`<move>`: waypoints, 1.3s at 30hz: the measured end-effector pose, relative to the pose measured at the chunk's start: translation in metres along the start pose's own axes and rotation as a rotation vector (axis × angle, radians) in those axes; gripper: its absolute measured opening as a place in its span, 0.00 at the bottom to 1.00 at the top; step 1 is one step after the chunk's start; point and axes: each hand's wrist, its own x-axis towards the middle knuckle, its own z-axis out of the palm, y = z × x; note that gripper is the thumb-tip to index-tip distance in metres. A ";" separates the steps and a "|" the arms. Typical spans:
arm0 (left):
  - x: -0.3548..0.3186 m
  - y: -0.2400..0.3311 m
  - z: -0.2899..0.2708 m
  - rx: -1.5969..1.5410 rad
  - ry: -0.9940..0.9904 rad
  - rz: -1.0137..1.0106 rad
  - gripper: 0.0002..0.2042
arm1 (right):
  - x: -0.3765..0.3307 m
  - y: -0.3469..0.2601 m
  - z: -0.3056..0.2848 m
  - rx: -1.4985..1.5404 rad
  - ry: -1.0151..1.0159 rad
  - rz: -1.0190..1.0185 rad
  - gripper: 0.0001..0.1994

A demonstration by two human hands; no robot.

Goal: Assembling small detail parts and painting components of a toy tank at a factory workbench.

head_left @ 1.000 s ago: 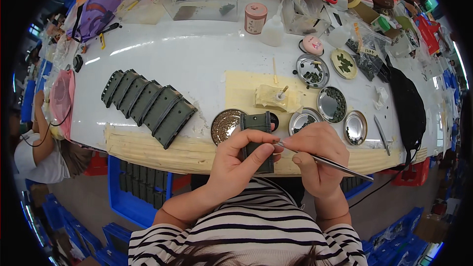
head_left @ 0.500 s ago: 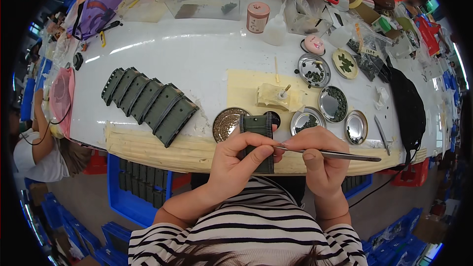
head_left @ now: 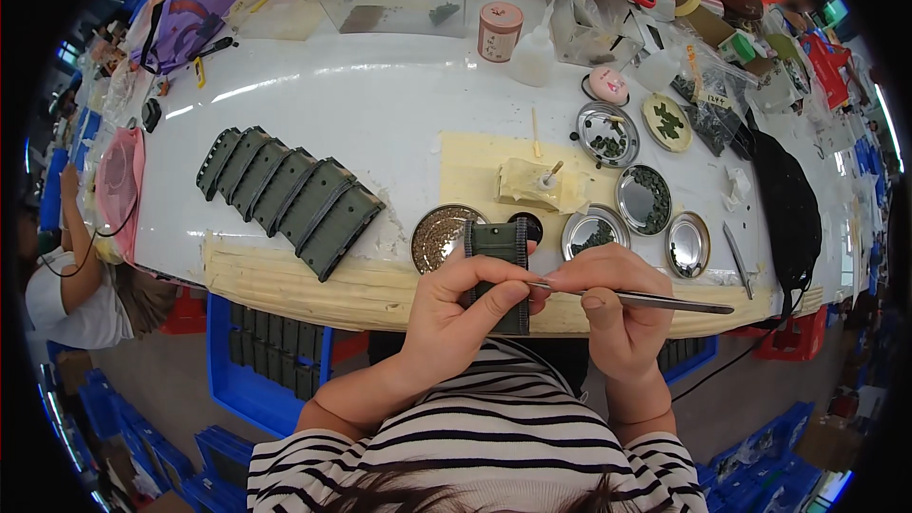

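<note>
My left hand (head_left: 456, 309) grips a dark green ridged piece (head_left: 499, 242) at the near edge of the tabletop (head_left: 399, 85). My right hand (head_left: 622, 309) holds a slim metal tool (head_left: 679, 303), its tip close by my left hand. Similar green pieces (head_left: 290, 201) lie lined up to the left; round metal dishes (head_left: 670, 204) stand right, a pink tin (head_left: 500, 33) far.

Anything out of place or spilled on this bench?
Minor only: one dark bit lies loose, left of the upper metal dish, while similar bits sit inside. A crumpled white scrap lies farther right. No obvious damage on the visible green part at the left hand.
</note>
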 end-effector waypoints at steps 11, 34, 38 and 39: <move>0.000 0.006 -0.008 0.306 -0.056 0.077 0.08 | 0.000 -0.004 0.000 0.035 0.002 0.107 0.07; -0.012 0.016 -0.025 -0.800 0.169 -0.168 0.18 | -0.006 0.048 0.011 -0.421 0.089 0.118 0.06; -0.016 0.023 -0.025 -0.700 0.215 -0.165 0.18 | -0.005 0.049 0.012 -0.448 0.081 0.103 0.06; -0.016 0.024 -0.024 -0.681 0.229 -0.170 0.18 | -0.005 0.049 0.012 -0.450 0.081 0.099 0.06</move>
